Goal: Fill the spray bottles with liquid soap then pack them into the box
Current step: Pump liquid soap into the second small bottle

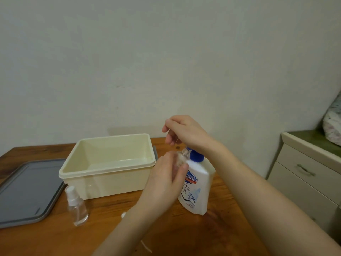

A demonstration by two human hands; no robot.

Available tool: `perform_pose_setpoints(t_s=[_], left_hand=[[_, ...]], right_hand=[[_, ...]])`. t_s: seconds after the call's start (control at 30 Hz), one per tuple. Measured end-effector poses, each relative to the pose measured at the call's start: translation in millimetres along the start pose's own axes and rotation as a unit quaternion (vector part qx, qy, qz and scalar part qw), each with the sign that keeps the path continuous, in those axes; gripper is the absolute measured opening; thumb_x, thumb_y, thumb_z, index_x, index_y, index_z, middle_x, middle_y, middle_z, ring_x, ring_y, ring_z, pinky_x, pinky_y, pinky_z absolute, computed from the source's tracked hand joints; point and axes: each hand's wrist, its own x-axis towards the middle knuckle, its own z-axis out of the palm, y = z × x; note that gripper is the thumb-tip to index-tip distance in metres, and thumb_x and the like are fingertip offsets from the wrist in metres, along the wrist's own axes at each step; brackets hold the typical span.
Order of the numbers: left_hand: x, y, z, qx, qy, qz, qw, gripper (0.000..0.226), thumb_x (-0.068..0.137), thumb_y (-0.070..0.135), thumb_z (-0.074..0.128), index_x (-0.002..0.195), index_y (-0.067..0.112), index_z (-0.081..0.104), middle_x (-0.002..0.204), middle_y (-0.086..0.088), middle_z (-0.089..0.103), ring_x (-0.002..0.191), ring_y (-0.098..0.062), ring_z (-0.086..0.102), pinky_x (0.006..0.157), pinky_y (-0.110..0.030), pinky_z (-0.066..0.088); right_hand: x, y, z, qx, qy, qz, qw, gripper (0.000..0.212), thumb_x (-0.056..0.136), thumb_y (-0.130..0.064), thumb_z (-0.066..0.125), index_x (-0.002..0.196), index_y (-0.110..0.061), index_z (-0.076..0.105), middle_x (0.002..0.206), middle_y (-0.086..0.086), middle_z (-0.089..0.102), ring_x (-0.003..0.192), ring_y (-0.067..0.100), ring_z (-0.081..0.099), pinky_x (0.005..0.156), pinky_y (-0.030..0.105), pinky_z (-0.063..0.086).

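Observation:
My left hand [164, 182] grips a small clear spray bottle [181, 157] with its sprayer off, tilted so its open neck meets the nozzle of the white soap pump bottle [195, 189]. The soap bottle has a blue collar and stands on the wooden table [184, 233]. My right hand [186, 133] rests with its heel on the pump head, fingers loosely curled and holding nothing I can see. A second clear spray bottle [77, 206], capped, stands in front of the cream box [110, 183]. The box is open and nothing shows inside it.
The box's grey lid [27, 191] lies flat at the table's left. A small white piece [123, 214] and a thin white strip [145, 246] lie near my left forearm. A cream drawer cabinet [310, 172] stands to the right. A wall is close behind the table.

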Motion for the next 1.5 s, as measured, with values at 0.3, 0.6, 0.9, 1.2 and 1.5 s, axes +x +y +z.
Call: perform_pose_setpoints(t_s=[0.3, 0.6, 0.9, 1.2, 1.5], left_hand=[[2, 0, 0, 0.009, 0.006, 0.012, 1.000, 0.029, 0.093, 0.036, 0.044, 0.121, 0.029, 0.042, 0.100, 0.012, 0.052, 0.083, 0.005, 0.048, 0.061, -0.007, 0.038], [3, 1, 2, -0.004, 0.013, -0.006, 1.000, 0.029, 0.093, 0.036, 0.044, 0.121, 0.031, 0.040, 0.103, 0.015, 0.050, 0.086, 0.010, 0.048, 0.063, -0.002, 0.041], [1, 0, 2, -0.007, 0.005, 0.002, 1.000, 0.029, 0.093, 0.036, 0.044, 0.121, 0.034, 0.038, 0.102, 0.019, 0.046, 0.086, 0.013, 0.045, 0.064, -0.004, 0.041], [0, -6, 4, -0.003, 0.003, 0.005, 1.000, 0.032, 0.093, 0.035, 0.045, 0.124, 0.030, 0.041, 0.108, 0.013, 0.051, 0.092, 0.004, 0.050, 0.069, -0.008, 0.041], [3, -7, 8, -0.015, 0.009, 0.012, 1.000, 0.033, 0.092, 0.033, 0.046, 0.125, 0.025, 0.041, 0.109, 0.009, 0.052, 0.091, 0.001, 0.051, 0.068, -0.007, 0.040]], right_hand=[[1, 0, -3, 0.011, 0.013, 0.002, 1.000, 0.028, 0.095, -0.021, 0.040, 0.073, -0.016, 0.057, 0.055, 0.000, 0.060, 0.046, 0.010, 0.052, 0.053, 0.021, 0.043], [3, -8, -9, 0.030, 0.016, -0.005, 0.999, 0.026, 0.095, -0.026, 0.043, 0.078, -0.015, 0.060, 0.058, -0.002, 0.062, 0.049, 0.008, 0.054, 0.054, 0.020, 0.044], [3, -9, -10, 0.063, 0.022, 0.014, 0.998, 0.020, 0.091, -0.017, 0.045, 0.079, -0.013, 0.060, 0.057, 0.000, 0.060, 0.046, 0.009, 0.053, 0.052, 0.022, 0.043], [1, 2, -6, 0.063, 0.039, 0.001, 0.997, 0.021, 0.089, -0.016, 0.043, 0.079, -0.017, 0.060, 0.055, 0.000, 0.061, 0.047, 0.010, 0.053, 0.054, 0.024, 0.042], [2, 4, -5, 0.016, 0.054, -0.007, 0.998, 0.018, 0.089, -0.018, 0.043, 0.082, -0.017, 0.060, 0.052, -0.002, 0.057, 0.045, 0.010, 0.049, 0.051, 0.023, 0.039]])
